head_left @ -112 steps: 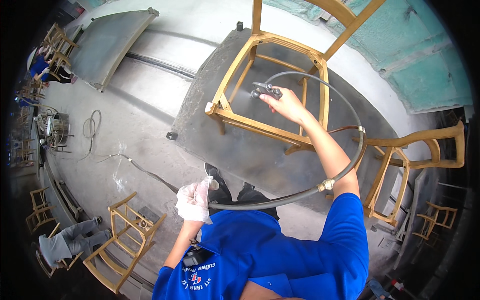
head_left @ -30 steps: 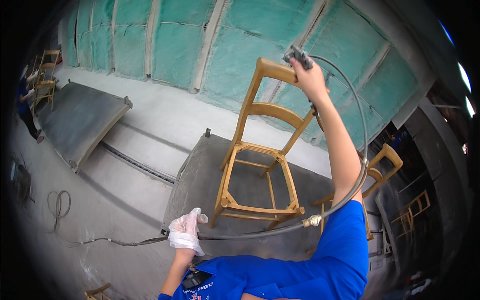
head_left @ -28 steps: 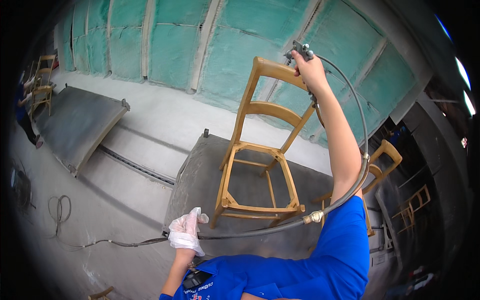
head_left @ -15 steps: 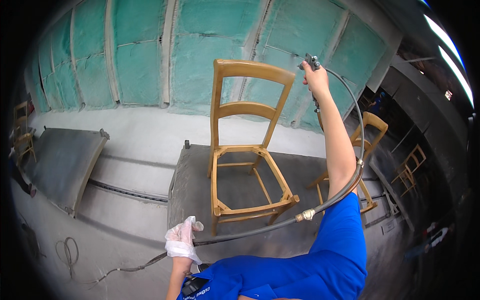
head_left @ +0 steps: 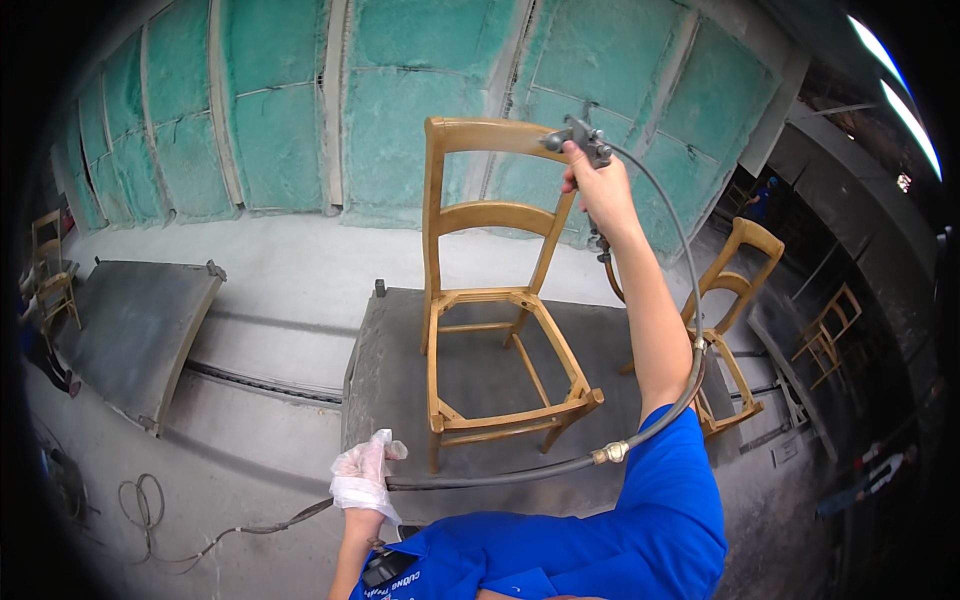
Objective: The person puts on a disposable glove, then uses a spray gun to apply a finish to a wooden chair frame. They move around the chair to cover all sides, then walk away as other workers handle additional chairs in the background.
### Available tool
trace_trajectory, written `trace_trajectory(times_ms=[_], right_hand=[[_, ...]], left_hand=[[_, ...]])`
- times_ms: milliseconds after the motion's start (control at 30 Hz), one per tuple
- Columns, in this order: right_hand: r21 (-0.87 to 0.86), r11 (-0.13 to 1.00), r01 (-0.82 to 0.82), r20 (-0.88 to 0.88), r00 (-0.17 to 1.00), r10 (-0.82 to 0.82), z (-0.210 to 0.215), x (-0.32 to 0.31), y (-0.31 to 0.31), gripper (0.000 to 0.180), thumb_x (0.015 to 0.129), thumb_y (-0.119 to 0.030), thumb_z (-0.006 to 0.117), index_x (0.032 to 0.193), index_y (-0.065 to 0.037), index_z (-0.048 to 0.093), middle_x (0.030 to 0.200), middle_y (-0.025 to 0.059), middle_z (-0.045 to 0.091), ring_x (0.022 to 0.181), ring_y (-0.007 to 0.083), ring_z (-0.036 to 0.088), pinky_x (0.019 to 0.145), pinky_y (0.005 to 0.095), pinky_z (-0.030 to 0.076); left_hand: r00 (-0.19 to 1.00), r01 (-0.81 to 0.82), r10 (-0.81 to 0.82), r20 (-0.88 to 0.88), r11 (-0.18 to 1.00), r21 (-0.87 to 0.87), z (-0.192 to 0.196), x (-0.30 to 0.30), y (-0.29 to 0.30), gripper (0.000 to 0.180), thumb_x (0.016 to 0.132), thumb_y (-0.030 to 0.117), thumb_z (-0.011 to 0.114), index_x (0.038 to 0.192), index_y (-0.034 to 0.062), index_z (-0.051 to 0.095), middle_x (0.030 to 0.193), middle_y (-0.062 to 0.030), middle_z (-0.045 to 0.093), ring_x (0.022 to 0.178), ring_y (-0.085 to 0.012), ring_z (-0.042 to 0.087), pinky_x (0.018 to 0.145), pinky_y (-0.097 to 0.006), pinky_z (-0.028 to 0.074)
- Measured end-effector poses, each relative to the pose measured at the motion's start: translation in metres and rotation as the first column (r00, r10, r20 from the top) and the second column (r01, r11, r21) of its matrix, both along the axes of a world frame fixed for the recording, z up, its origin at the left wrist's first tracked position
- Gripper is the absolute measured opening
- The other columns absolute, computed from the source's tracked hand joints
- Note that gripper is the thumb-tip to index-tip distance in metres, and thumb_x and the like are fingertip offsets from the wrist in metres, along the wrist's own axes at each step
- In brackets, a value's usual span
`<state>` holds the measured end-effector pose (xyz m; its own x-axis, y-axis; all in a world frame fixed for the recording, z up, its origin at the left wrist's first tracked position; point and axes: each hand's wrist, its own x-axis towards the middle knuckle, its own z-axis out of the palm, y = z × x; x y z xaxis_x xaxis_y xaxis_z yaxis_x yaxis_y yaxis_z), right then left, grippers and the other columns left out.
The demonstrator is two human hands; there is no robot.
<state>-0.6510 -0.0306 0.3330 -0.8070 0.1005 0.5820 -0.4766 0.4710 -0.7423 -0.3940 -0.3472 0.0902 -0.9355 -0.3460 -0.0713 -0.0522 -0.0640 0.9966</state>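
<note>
A wooden chair frame [head_left: 437, 260] with an open seat stands upright on a dark flat platform [head_left: 385, 350] in front of me. My right hand [head_left: 600, 190] is bare and closed round a metal spray gun [head_left: 585, 142]. The gun points left at the chair's top rail, with a faint haze at its nozzle. From it a thin hose curves down along my right arm. My left hand [head_left: 364, 472], in a thin whitish glove, is closed round a dark hose [head_left: 500, 481] low at the chair's near left; its palm is hidden.
Behind the chair stands a wall of green filter panels [head_left: 280, 140]. More wooden chairs stand at right [head_left: 735, 280] and far left [head_left: 52, 280]. A second dark platform [head_left: 140, 330] lies left, past a floor track [head_left: 260, 385]. Loose hose loops [head_left: 140, 505] lie on the floor.
My right hand has moved left and slightly down with the spray gun, from beside the chair back to in front of its top right corner. My left hand has barely moved.
</note>
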Motion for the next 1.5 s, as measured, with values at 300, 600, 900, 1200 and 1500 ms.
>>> trace_trajectory(times_ms=[300,600,900,1200,1500], right_hand=[[-0.563,0.805,0.187,-0.155,0.933,-0.326,0.022,-0.036,0.082,0.033,0.098,-0.039,0.065,0.100,-0.006,0.060,0.069,0.0022,0.058,0.055,0.0132,0.060,0.039,0.0273,0.039],[-0.594,0.726,0.346,0.126,0.932,-0.340,-0.093,-0.034,0.112,0.034,0.101,-0.041,0.060,0.096,-0.007,0.061,0.068,0.0020,0.059,0.056,0.0142,0.062,0.040,0.0277,0.039],[-0.539,0.691,0.482,0.413,0.866,-0.282,-0.234,-0.009,0.117,0.032,0.100,-0.039,0.060,0.104,-0.007,0.060,0.069,0.0007,0.057,0.051,0.0116,0.058,0.039,0.0269,0.038],[-0.206,0.811,0.548,0.238,0.832,-0.502,-0.218,-0.008,0.112,0.033,0.096,-0.034,0.066,0.103,-0.002,0.066,0.067,0.0044,0.063,0.056,0.0145,0.062,0.057,0.0325,0.050],[-0.108,0.975,0.192,0.095,0.979,-0.182,-0.144,-0.034,0.034,0.035,0.095,-0.036,0.070,0.103,-0.002,0.068,0.067,0.0029,0.062,0.056,0.0113,0.062,0.056,0.0285,0.050]], left_hand=[[0.994,-0.055,0.057,-0.098,0.998,0.020,-0.006,0.000,0.005,0.042,0.094,0.035,0.067,0.070,0.0015,0.072,0.061,-0.0041,0.063,0.057,-0.0111,0.050,0.056,-0.031,0.038],[0.993,-0.059,0.034,-0.115,0.974,-0.220,-0.010,0.000,0.014,0.045,0.093,0.037,0.067,0.065,0.0024,0.069,0.055,0.0007,0.050,0.052,-0.0115,0.042,0.052,-0.034,0.034],[0.996,-0.003,0.006,0.086,1.000,-0.028,-0.022,0.016,0.012,0.041,0.089,0.035,0.072,0.064,0.0032,0.066,0.053,0.0013,0.047,0.049,-0.0109,0.040,0.049,-0.033,0.033],[0.977,0.033,-0.029,0.212,0.999,-0.018,-0.027,0.023,0.007,0.041,0.094,0.032,0.068,0.067,0.0011,0.068,0.068,-0.0070,0.065,0.067,-0.0139,0.059,0.069,-0.031,0.045],[0.993,0.036,-0.024,0.115,0.994,-0.106,-0.025,0.018,0.004,0.043,0.091,0.039,0.071,0.067,0.0022,0.070,0.061,-0.0060,0.063,0.059,-0.0134,0.054,0.059,-0.034,0.043]])
